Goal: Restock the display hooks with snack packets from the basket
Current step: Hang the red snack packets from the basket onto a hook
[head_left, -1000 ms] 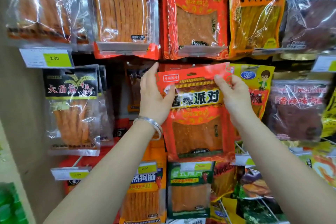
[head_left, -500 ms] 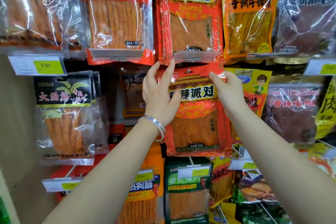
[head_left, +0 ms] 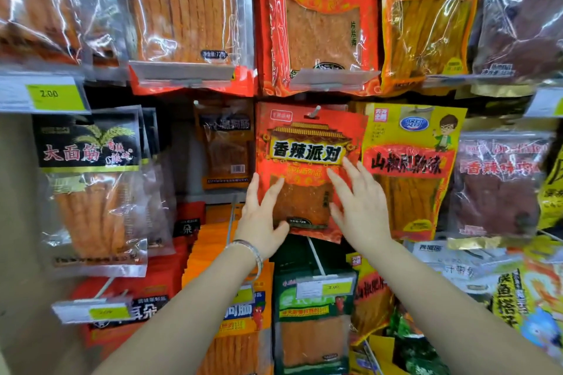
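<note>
A red snack packet (head_left: 307, 143) with a yellow name band hangs on a white display hook (head_left: 313, 111) in the middle row. My left hand (head_left: 263, 216), with a silver bracelet on the wrist, lies with spread straight fingers against the packet's lower left part. My right hand (head_left: 361, 207) rests flat with straight fingers on its lower right part. Neither hand curls round the packet. The basket is out of view.
Hanging packets fill the wall: a black-topped one (head_left: 91, 179) at left, a yellow cartoon one (head_left: 411, 167) at right, an identical red one (head_left: 320, 21) above. A hook with a price tag (head_left: 326, 286) juts out just below my hands. Green price labels (head_left: 54, 96) line the rails.
The red packet now hangs on the hook. Both hands have let go of its top corners and slid down to lie flat on its lower half.
</note>
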Available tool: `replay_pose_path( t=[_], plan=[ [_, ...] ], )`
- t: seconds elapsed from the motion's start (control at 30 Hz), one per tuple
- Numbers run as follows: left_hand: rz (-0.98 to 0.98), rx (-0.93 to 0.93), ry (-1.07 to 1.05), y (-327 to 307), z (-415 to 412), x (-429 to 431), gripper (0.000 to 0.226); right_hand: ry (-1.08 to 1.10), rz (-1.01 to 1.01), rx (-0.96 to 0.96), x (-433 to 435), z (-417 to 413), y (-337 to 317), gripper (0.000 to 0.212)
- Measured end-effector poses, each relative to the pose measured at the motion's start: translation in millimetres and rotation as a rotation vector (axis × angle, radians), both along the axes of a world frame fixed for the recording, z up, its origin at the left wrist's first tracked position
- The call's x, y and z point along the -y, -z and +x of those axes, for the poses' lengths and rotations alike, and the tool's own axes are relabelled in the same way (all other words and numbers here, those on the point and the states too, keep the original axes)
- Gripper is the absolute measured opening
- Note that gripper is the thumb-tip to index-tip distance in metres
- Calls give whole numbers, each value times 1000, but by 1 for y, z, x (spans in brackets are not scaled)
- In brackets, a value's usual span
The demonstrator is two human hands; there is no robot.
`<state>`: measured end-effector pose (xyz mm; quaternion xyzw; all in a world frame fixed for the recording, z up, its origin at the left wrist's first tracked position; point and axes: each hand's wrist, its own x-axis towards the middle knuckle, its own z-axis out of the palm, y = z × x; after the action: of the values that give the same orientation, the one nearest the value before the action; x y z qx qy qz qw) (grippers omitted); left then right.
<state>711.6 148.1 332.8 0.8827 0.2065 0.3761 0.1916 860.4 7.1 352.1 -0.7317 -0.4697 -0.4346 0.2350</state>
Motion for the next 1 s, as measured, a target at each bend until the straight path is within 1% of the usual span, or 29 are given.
replay_pose_path(
  t=[0.1,0.2,0.37,0.43,0.5,0.57,0.63,0.67,0.73,0.83,0.9,1.0],
  plan=[
    [-23,-35,-28,3,8,-7,70,133,-157,-10,-11,7,7,77],
    [-81,-91,-51,3,18,-14,70,182,-258,-60,-27,12,8,73],
    [-144,-226,-110,-7,27,-27,77,173,-401,-267,-51,12,-13,73],
    [-179,-248,-109,-13,27,-32,76,159,-449,-338,-53,12,-22,70],
    [-209,-247,-92,-17,25,-35,69,153,-479,-396,-51,9,-29,65],
    [-243,-257,-70,-20,18,-33,60,117,-461,-448,-46,3,-32,58],
    [-231,-273,-66,-20,6,-24,55,59,-390,-487,-37,-8,-29,50],
    [-212,-253,-65,-20,-3,-17,53,25,-337,-512,-29,-16,-26,45],
    [-158,-138,-11,-18,-23,2,44,-47,-210,-581,-13,-38,-15,38],
    [-88,67,194,1,-62,36,23,-145,-65,-674,18,-78,19,29],
    [-180,87,291,27,-93,54,14,-181,-6,-751,40,-105,54,26],
    [-369,-68,346,85,-138,77,13,-170,1,-968,74,-146,122,22]
  ],
)
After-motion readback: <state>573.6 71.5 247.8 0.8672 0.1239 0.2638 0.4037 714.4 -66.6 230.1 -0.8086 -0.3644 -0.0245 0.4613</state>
